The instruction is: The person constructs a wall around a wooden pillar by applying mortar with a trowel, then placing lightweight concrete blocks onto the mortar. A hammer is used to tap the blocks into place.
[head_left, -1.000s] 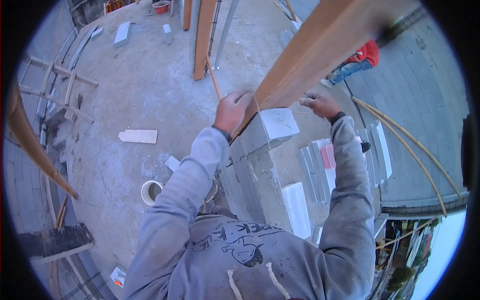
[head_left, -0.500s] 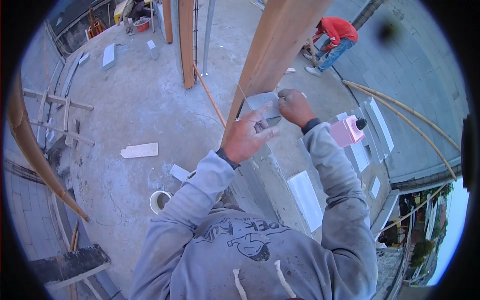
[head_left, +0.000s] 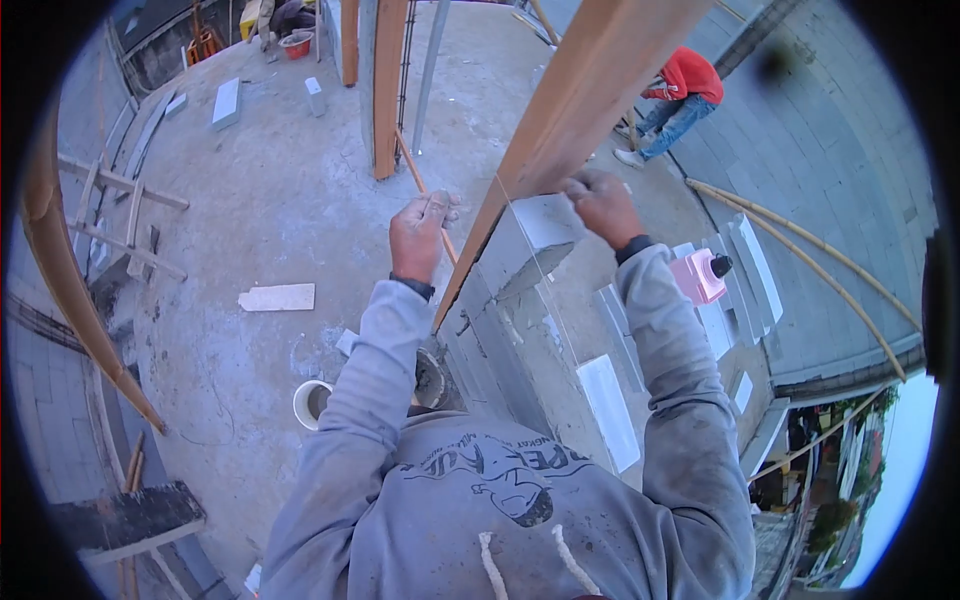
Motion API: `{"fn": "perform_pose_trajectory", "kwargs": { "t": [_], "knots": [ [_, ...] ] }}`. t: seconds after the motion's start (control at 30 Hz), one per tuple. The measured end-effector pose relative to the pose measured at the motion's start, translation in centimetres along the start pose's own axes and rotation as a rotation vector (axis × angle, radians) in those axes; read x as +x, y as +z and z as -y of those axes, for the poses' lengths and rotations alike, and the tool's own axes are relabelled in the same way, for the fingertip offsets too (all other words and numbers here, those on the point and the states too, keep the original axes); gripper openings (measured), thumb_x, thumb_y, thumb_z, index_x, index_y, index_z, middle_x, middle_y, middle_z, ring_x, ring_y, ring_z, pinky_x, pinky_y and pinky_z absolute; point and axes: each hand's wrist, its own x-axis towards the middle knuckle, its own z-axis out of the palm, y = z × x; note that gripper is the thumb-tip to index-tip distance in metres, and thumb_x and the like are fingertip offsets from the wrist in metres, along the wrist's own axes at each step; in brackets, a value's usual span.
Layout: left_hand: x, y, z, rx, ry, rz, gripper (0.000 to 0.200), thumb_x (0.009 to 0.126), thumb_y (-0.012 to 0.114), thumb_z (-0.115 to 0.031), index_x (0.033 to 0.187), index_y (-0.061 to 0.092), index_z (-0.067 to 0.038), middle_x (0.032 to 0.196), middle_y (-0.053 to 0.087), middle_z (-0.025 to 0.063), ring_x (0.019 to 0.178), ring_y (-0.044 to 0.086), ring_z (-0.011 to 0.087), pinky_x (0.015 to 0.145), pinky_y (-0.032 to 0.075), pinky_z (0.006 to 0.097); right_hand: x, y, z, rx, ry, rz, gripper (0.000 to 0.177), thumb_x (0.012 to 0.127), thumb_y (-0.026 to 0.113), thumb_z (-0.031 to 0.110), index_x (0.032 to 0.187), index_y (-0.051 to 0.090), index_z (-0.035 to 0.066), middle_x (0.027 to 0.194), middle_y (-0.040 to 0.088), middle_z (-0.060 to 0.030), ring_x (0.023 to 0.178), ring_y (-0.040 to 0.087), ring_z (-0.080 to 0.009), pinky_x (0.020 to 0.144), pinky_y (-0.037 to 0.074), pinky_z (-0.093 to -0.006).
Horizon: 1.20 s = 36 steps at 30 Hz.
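Note:
My left hand (head_left: 418, 238) is raised left of the wooden post (head_left: 560, 110), its fingers pinched together; anything in them is too small to make out. Close to the post's right side, my right hand (head_left: 606, 210) has its fingers curled closed, and a small pale tip shows by the knuckles. What it grips is hidden. Between the hands, a light grey block (head_left: 545, 222) sits on the low block wall (head_left: 505, 345), against the post. A thin string (head_left: 545, 275) runs from the post down past the block and along the wall.
Beyond my right forearm are a pink container (head_left: 698, 277) with a black cap and several pale blocks (head_left: 608, 412). A white bucket (head_left: 312, 404) stands at my left. Bamboo poles (head_left: 800, 250) lean at the right. A person in red (head_left: 690, 80) bends over farther back.
My left hand has moved left and up, away from the post and block, and its fingers have closed. My right hand has shifted slightly right, uncovering more of the block.

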Motion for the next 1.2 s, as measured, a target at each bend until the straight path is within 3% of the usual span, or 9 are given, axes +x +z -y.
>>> {"fn": "perform_pose_trajectory", "kwargs": {
  "t": [0.1, 0.17, 0.27, 0.5, 0.6, 0.67, 0.9, 1.13, 1.2],
  "knots": [
    [2.3, 0.3, 1.8, -0.023, -0.008, -0.042, 0.028, 0.092, 0.053, -0.024, 0.085, 0.064, 0.001, 0.075, 0.062, 0.0032, 0.065, 0.054, 0.0071, 0.061, 0.044, 0.0222, 1.5, -1.6, -1.2, 0.069, 0.068, -0.045, 0.03, 0.082, 0.054, 0.026, 0.084, 0.063, -0.002, 0.076, 0.063, -0.0188, 0.069, 0.061, -0.0305, 0.064, 0.047, -0.0381],
    [3.9, 1.1, 2.2, -0.048, -0.023, -0.07, 0.029, 0.091, 0.053, -0.025, 0.083, 0.063, 0.002, 0.074, 0.061, 0.0036, 0.065, 0.054, 0.0082, 0.062, 0.045, 0.0231, 2.3, -2.9, -1.3, 0.154, 0.228, -0.082, 0.025, 0.085, 0.054, 0.023, 0.086, 0.062, -0.001, 0.061, 0.05, -0.0031, 0.045, 0.049, -0.011, 0.039, 0.037, -0.0255],
    [7.1, 2.3, 4.0, -0.029, -0.042, -0.012, 0.031, 0.091, 0.054, -0.026, 0.083, 0.061, 0.003, 0.074, 0.061, 0.0045, 0.066, 0.056, 0.0098, 0.063, 0.046, 0.0241, 4.1, -3.5, -3.3, 0.264, 0.323, -0.068, 0.022, 0.086, 0.054, 0.022, 0.081, 0.06, 0.0, 0.06, 0.05, -0.0036, 0.045, 0.048, -0.0113, 0.038, 0.036, -0.0251],
    [11.9, 8.1, 2.3, -0.025, 0.035, 0.232, 0.032, 0.09, 0.055, -0.026, 0.091, 0.063, 0.004, 0.08, 0.063, 0.0071, 0.071, 0.058, 0.011, 0.066, 0.046, 0.0245, 9.2, -2.0, -6.3, 0.222, 0.293, -0.023, 0.025, 0.082, 0.055, 0.02, 0.092, 0.064, -0.002, 0.067, 0.06, -0.0085, 0.048, 0.056, -0.0149, 0.041, 0.043, -0.0268],
    [13.1, 9.3, 2.8, 0.022, -0.128, 0.415, 0.031, 0.089, 0.055, -0.025, 0.098, 0.063, 0.004, 0.086, 0.065, 0.008, 0.078, 0.058, 0.0099, 0.069, 0.046, 0.0233, 11.4, -0.1, -8.8, 0.202, 0.076, -0.016, 0.03, 0.081, 0.056, 0.019, 0.101, 0.061, -0.003, 0.082, 0.065, -0.0142, 0.066, 0.062, -0.0224, 0.056, 0.05, -0.0317],
    [13.4, 9.5, 2.9, 0.03, -0.157, 0.482, 0.032, 0.088, 0.055, -0.025, 0.099, 0.063, 0.004, 0.088, 0.065, 0.0082, 0.08, 0.058, 0.0098, 0.07, 0.046, 0.0234, 11.8, 0.3, -9.3, -0.012, -0.409, -0.198, 0.035, 0.081, 0.058, 0.02, 0.106, 0.058, -0.004, 0.102, 0.062, -0.0184, 0.091, 0.06, -0.0298, 0.078, 0.049, -0.0366],
    [16.7, 9.9, 8.3, 0.35, -0.197, 0.756, 0.038, 0.086, 0.056, -0.029, 0.103, 0.062, 0.004, 0.098, 0.065, 0.0106, 0.086, 0.059, 0.0169, 0.077, 0.046, 0.0297, 11.5, 0.4, -9.6, 0.112, -0.267, 0.044, 0.035, 0.079, 0.06, 0.021, 0.106, 0.059, -0.001, 0.1, 0.064, -0.016, 0.086, 0.06, -0.0265, 0.076, 0.047, -0.0353],
    [14.8, 10.4, 6.1, 0.06, 0.028, 0.849, 0.036, 0.085, 0.056, -0.024, 0.108, 0.06, 0.003, 0.102, 0.064, 0.0117, 0.09, 0.057, 0.0198, 0.079, 0.045, 0.0308, 9.6, 1.1, -10.3, 0.202, -0.145, 0.234, 0.03, 0.076, 0.06, 0.019, 0.1, 0.061, 0.001, 0.091, 0.065, -0.013, 0.076, 0.06, -0.0237, 0.071, 0.046, -0.0343],
    [15.2, 10.2, 5.9, 0.112, -0.284, 0.681, 0.037, 0.086, 0.056, -0.023, 0.112, 0.057, 0.003, 0.106, 0.062, 0.0101, 0.093, 0.056, 0.0182, 0.081, 0.044, 0.0295, 7.9, 1.1, -10.7, 0.22, -0.164, 0.261, 0.025, 0.076, 0.059, 0.017, 0.094, 0.063, 0.0, 0.084, 0.066, -0.012, 0.07, 0.06, -0.0237, 0.068, 0.046, -0.0343]
  ]
}}
